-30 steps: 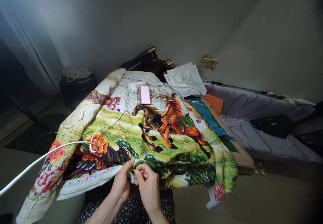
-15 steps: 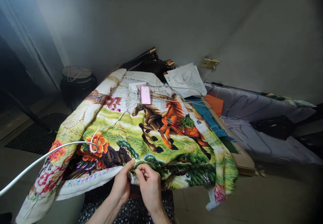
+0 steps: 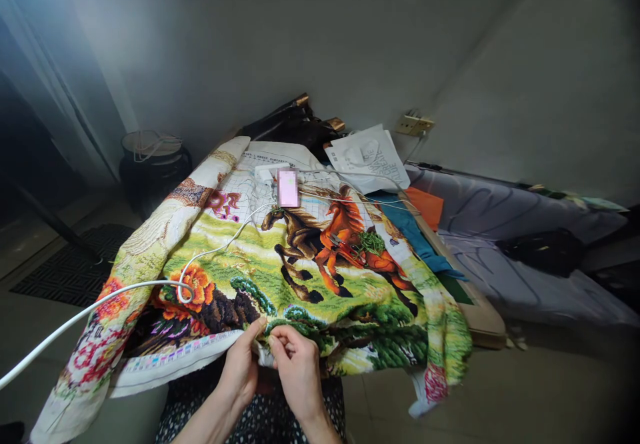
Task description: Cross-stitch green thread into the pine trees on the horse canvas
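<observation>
A large cross-stitch canvas (image 3: 240, 251) with running horses and orange flowers spreads before me, its left side rolled up. My left hand (image 3: 239, 371) is closed on its near edge, thumb on top and fingers folded underneath. Just beside it, my right hand (image 3: 299, 371) is pinched over the same edge, thumb against curled forefinger. Whatever sits in that pinch is too small to make out. On the red horse lie a bundle of green thread (image 3: 371, 242) and what look like small scissors (image 3: 339, 244).
A phone (image 3: 289, 188) with a blurred screen lies on the canvas beside a white charger (image 3: 270, 172). A white cable (image 3: 100, 303) crosses the left side. Behind are a white paper bag (image 3: 370, 161) and a wall socket (image 3: 414, 125). A dark stool (image 3: 153, 174) stands left.
</observation>
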{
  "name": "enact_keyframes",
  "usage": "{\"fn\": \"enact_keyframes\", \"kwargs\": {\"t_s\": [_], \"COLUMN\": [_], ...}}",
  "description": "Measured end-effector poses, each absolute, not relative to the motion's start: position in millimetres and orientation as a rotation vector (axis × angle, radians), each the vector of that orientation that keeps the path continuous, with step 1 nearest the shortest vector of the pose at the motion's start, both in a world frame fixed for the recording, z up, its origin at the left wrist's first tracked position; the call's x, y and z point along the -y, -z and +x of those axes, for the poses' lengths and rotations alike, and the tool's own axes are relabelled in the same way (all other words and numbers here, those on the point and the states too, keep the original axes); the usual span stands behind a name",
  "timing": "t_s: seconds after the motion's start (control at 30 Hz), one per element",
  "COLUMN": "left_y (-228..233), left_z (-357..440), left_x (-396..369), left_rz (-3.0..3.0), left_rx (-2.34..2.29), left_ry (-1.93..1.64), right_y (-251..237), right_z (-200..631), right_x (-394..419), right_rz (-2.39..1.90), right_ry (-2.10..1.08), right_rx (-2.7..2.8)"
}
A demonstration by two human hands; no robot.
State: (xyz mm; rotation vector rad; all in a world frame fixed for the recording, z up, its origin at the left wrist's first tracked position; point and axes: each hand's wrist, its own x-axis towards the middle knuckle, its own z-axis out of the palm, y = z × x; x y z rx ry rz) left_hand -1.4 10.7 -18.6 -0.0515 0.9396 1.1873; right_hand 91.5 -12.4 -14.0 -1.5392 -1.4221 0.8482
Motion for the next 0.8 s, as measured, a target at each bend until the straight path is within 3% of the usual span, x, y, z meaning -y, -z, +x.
{"fn": "enact_keyframes", "kwargs": {"t_s": [0.8], "left_y": [19], "left_z": [-3], "left_x": [-8], "left_rz": [0.008], "left_rx": [-0.875], "left_ry": [-1.164], "right_y": [4], "right_z": [86], "right_x": [5], "right_rz": [-1.556], "right_ry": [-0.902], "right_rx": [1.316]}}
